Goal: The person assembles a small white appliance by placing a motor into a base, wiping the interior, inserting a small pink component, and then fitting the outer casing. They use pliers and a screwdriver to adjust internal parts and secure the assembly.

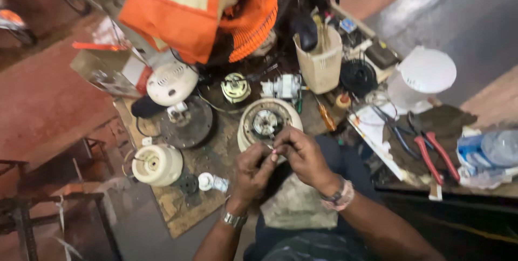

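Note:
My left hand (pixel 252 170) and my right hand (pixel 302 156) meet close together over my lap. Between their fingertips they pinch a small pale part (pixel 274 151), too small and blurred to identify. Just beyond the hands sits a round cream motor housing (pixel 249 116) with an exposed metal centre. I wear a metal watch on the left wrist and a band on the right wrist.
A worn board (pixel 178 207) on the floor carries a white round motor casing (pixel 156 165), a dark disc (pixel 189 123), a white domed cover (pixel 171 83) and a small motor (pixel 236 87). To the right lie red-handled pliers (pixel 431 156), a cream basket (pixel 319 61) and a white plastic cover (pixel 423 75). Orange fan parts (pixel 245 21) lie behind.

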`<state>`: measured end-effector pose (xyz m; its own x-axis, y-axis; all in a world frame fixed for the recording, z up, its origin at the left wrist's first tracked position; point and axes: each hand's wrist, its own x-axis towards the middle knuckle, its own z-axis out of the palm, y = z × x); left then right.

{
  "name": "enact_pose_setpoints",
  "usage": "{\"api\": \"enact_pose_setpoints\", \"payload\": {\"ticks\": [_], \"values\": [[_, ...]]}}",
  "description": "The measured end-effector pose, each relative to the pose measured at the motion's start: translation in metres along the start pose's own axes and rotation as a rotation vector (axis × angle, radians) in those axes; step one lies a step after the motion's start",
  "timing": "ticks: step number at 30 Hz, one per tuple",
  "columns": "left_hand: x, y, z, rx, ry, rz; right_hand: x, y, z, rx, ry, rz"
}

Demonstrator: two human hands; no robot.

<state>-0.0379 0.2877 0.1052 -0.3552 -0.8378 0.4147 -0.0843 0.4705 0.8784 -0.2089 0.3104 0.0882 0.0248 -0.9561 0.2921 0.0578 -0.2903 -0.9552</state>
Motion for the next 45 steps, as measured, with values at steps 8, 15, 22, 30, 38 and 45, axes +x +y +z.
{"api": "enact_pose_setpoints", "payload": {"ticks": [8, 15, 22, 30, 38, 45], "values": [[-0.019, -0.034, 0.004, 0.033, 0.117, -0.107, 0.007, 0.011, 0.006, -0.078, -0.02, 0.13], [-0.034, -0.052, 0.004, 0.065, 0.044, -0.248, -0.009, 0.024, 0.008, -0.374, 0.029, 0.049], [-0.037, -0.059, -0.009, -0.032, -0.111, -0.472, -0.005, 0.038, -0.002, -0.492, -0.145, 0.083], [-0.038, -0.093, -0.028, -0.094, 0.115, -0.578, 0.027, 0.025, -0.016, -0.765, -0.06, -0.019], [-0.038, -0.107, -0.016, 0.155, 0.158, -0.545, 0.067, 0.028, -0.01, -1.133, -0.292, -0.16], [-0.039, -0.106, -0.014, 0.221, 0.188, -0.418, 0.071, 0.04, -0.009, -1.063, -0.362, -0.055]]}}
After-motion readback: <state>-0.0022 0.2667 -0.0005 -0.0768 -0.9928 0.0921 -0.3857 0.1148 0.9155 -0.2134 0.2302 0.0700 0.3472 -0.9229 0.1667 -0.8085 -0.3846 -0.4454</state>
